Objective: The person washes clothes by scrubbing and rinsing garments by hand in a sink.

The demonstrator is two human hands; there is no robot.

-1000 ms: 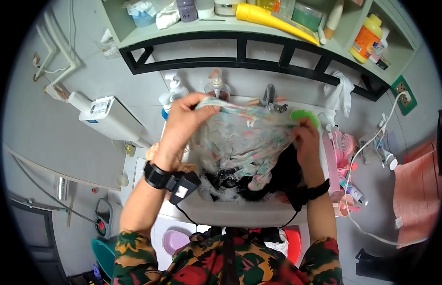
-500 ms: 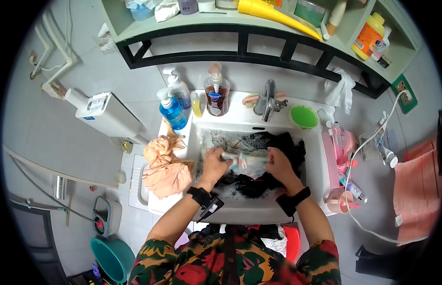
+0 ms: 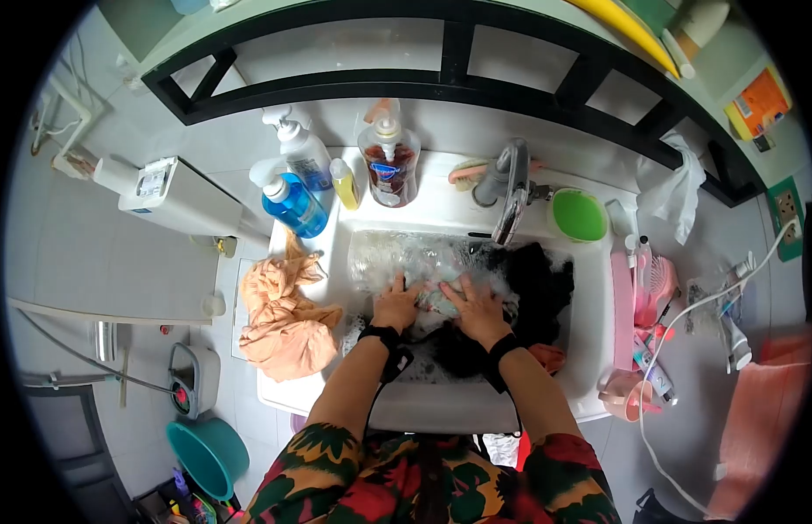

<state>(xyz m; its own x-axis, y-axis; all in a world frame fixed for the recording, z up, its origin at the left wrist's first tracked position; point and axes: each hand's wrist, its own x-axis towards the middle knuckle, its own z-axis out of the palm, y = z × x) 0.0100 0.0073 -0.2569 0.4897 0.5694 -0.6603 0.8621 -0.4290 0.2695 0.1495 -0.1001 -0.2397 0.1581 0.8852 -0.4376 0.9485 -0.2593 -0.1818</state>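
In the white sink [image 3: 441, 409], soapy water holds laundry. My left hand [image 3: 395, 307] lies palm down with its fingers apart, at the near edge of a pale printed cloth [image 3: 436, 301]. My right hand [image 3: 478, 313] presses flat on the same cloth from the right, its fingers spread. Suds and water partly cover the cloth. Dark wet fabric [image 3: 535, 284] fills the right side of the basin and runs under my wrists. A bit of reddish-orange cloth [image 3: 546, 358] shows beside my right wrist.
A peach cloth [image 3: 288, 327] is heaped on the left rim. Behind the basin are a blue pump bottle [image 3: 294, 208], a brown soap bottle [image 3: 390, 170], the faucet [image 3: 511, 196] and a green bowl [image 3: 578, 216]. A black shelf frame [image 3: 336, 83] juts out above.
Both hands have let go of the pale cloth's raised ends and moved closer together, now pressing it into the water with spread fingers. The view has shifted nearer to the sink.
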